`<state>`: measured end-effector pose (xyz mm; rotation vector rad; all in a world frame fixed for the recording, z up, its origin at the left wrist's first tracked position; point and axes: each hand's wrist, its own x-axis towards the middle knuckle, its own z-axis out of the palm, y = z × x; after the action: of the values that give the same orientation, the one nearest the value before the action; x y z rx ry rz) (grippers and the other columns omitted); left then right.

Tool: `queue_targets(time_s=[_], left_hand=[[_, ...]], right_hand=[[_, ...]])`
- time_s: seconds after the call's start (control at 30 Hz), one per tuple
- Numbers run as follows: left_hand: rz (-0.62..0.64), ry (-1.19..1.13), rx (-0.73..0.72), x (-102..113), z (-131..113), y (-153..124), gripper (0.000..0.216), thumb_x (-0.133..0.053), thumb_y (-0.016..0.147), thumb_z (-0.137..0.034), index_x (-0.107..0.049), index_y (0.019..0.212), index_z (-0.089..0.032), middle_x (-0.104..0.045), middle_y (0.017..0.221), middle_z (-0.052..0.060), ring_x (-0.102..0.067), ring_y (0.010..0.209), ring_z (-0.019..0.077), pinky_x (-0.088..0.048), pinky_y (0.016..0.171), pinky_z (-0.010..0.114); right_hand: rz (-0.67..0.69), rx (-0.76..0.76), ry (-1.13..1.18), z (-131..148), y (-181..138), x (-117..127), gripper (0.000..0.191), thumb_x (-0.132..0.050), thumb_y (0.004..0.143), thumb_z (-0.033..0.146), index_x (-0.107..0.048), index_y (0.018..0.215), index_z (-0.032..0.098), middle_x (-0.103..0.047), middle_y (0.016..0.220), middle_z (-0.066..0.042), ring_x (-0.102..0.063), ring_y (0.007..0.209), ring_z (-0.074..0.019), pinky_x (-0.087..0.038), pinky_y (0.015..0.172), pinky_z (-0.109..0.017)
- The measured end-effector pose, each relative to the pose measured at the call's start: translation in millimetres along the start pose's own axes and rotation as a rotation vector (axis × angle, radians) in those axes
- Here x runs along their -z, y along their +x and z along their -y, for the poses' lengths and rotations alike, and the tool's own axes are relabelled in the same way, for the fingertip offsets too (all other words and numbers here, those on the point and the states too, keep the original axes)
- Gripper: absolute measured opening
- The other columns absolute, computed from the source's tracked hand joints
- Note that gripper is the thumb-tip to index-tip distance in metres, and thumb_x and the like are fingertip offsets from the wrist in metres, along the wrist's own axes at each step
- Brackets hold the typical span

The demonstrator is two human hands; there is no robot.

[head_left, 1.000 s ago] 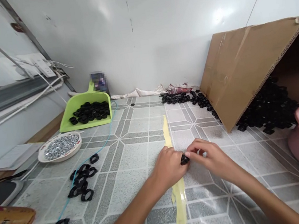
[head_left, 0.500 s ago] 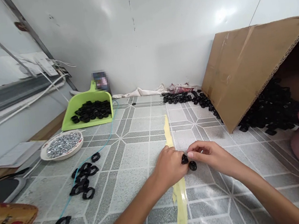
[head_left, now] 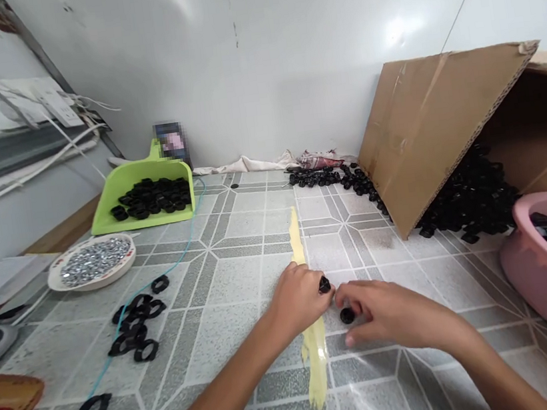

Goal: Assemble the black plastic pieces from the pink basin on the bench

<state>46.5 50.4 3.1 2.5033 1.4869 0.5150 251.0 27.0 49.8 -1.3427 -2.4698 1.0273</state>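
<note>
My left hand (head_left: pixel 300 299) is closed around a small black plastic part (head_left: pixel 324 284), whose end pokes out by the thumb and forefinger. Just to its right, my right hand (head_left: pixel 386 312) has its thumb and fingers apart, curved around a round black piece (head_left: pixel 347 315). A gap shows between that piece and the thumb; whether a finger touches it I cannot tell. Both hands are low over the tile-patterned surface, beside a yellow strip (head_left: pixel 317 360).
Several black rings (head_left: pixel 146 350) lie at left along a blue cord. Behind them are a dish of small silver pieces (head_left: pixel 131 254) and a green dustpan (head_left: pixel 104 217) holding black parts. At right, a tilted cardboard box (head_left: pixel 424 124) spills black parts beside a pink tub (head_left: pixel 528 265).
My right hand has opened, thumb dropping away from the fingers and the hand moving around the round black piece. My left hand keeps its grip. The view has shifted slightly right.
</note>
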Motion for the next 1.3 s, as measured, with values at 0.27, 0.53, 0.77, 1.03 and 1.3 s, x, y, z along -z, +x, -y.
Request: queue_targets(time_s=[0.27, 0.53, 0.77, 1.03, 1.3], left_hand=[[-0.002, 0.008, 0.0, -2.6, 1.3, -0.5, 0.026, -0.057, 0.084, -0.021, -0.067, 0.061, -0.019, -0.069, 0.063, 0.006, -0.065, 0.067, 0.0226, -0.044, 0.076, 0.035], [0.001, -0.058, -0.013, 0.0, 1.1, 0.0, 0.02, -0.057, 0.087, -0.022, -0.073, 0.075, -0.022, -0.074, 0.07, 0.002, -0.068, 0.072, 0.0211, -0.043, 0.075, 0.032], [0.003, -0.071, 0.026, -1.6, 2.0, 0.3, 0.022, -0.056, 0.086, -0.022, -0.072, 0.073, -0.019, -0.074, 0.069, 0.005, -0.069, 0.071, 0.0234, -0.044, 0.073, 0.033], [0.013, -0.047, 0.029, -4.5, 5.4, -0.5, 0.019, -0.057, 0.082, -0.022, -0.075, 0.076, -0.018, -0.074, 0.071, 0.009, -0.068, 0.071, 0.0251, -0.045, 0.075, 0.035], [0.005, -0.041, 0.001, -2.0, 1.6, -1.3, 0.024, -0.056, 0.087, -0.025, -0.072, 0.069, -0.02, -0.073, 0.067, 0.005, -0.067, 0.071, 0.0235, -0.044, 0.076, 0.035]], right_hand=[[0.011, -0.003, 0.446, -8.0, 21.8, 11.0, 0.023, -0.064, 0.091, 0.045, -0.071, 0.093, 0.023, -0.064, 0.083, 0.0, -0.054, 0.068, -0.0137, -0.045, 0.06, -0.025], [-0.256, 0.03, 0.848, -13.0, 41.5, -10.5, 0.032, -0.073, 0.086, 0.048, -0.066, 0.1, 0.02, -0.067, 0.086, -0.003, -0.065, 0.083, -0.0183, -0.054, 0.079, -0.033], [-0.265, 0.089, 0.663, -11.3, 43.6, -16.5, 0.03, -0.07, 0.089, 0.044, -0.07, 0.111, 0.023, -0.07, 0.114, -0.009, -0.065, 0.108, -0.0252, -0.051, 0.097, -0.043], [-0.243, 0.154, 0.441, -8.2, 38.7, -12.9, 0.02, -0.066, 0.092, 0.028, -0.072, 0.111, 0.025, -0.068, 0.106, -0.005, -0.065, 0.097, -0.0207, -0.051, 0.089, -0.036], [-0.381, 0.035, 0.067, -2.2, 37.5, -22.1, 0.037, -0.053, 0.1, 0.043, -0.065, 0.074, 0.021, -0.065, 0.079, -0.003, -0.06, 0.076, -0.0198, -0.044, 0.07, -0.033]])
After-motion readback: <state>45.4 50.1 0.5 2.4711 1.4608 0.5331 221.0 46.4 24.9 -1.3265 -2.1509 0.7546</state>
